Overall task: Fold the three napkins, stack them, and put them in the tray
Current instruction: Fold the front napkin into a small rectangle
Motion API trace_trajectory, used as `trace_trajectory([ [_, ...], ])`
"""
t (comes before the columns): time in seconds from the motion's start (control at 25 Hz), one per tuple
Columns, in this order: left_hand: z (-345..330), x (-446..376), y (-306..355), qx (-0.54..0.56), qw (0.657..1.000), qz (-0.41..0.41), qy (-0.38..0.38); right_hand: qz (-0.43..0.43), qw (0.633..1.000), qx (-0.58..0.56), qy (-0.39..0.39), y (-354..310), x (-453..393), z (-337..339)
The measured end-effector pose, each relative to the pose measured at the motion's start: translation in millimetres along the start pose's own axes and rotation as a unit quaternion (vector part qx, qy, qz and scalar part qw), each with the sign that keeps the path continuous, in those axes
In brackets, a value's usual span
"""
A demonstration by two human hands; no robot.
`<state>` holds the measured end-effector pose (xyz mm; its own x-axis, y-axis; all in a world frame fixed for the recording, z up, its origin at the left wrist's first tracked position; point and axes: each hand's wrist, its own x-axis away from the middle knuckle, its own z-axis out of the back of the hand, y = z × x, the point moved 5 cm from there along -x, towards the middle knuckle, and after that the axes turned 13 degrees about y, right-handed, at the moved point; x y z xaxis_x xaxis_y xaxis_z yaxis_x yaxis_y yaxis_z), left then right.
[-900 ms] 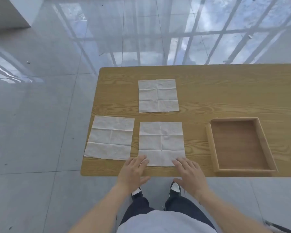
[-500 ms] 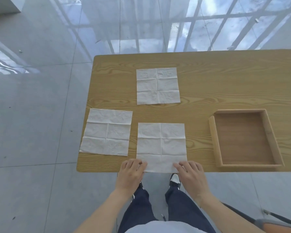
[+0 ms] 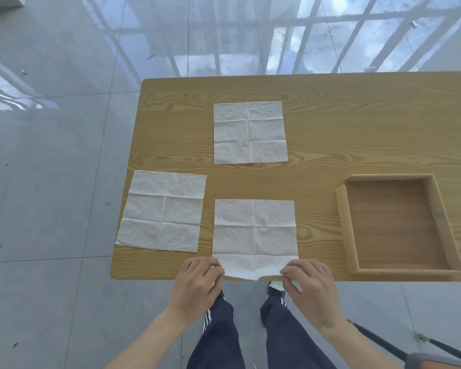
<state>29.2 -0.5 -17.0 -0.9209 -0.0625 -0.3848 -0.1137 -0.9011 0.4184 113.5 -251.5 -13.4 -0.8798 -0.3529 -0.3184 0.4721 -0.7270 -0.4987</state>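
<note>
The wood-grain surface (image 3: pixel 330 123) carries a shallow rectangular wooden tray (image 3: pixel 343 225) and three creased white paper napkins. The near napkin (image 3: pixel 254 230) lies at the front edge, its corners pinched by the left hand (image 3: pixel 197 283) and right hand (image 3: pixel 312 288); earlier flat, that edge now lifts off.

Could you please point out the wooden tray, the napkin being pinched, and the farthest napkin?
wooden tray (image 3: pixel 343 227), head view, on its left wall.
near napkin (image 3: pixel 254 230), head view, on its centre crease.
far napkin (image 3: pixel 250 131), head view, on its middle.
</note>
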Motion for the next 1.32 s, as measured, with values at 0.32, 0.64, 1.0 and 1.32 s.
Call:
trace_trajectory([
  [0.32,8,-48,-15,0.062,0.992,0.098,0.05,-0.077,0.995,-0.056,-0.014,9,-53,4],
  [0.64,-18,-67,-38,0.071,0.977,0.202,-0.007,-0.116,0.99,-0.059,-0.05,17,-79,-23],
  [1.0,-24,-66,-44,-0.026,0.99,0.137,-0.014,-0.102,0.994,0.006,-0.037,31,-78,-28],
  [1.32,-25,-83,-48,-0.018,0.993,0.102,-0.055,-0.052,0.996,0.063,-0.042,35,-84,-32],
])
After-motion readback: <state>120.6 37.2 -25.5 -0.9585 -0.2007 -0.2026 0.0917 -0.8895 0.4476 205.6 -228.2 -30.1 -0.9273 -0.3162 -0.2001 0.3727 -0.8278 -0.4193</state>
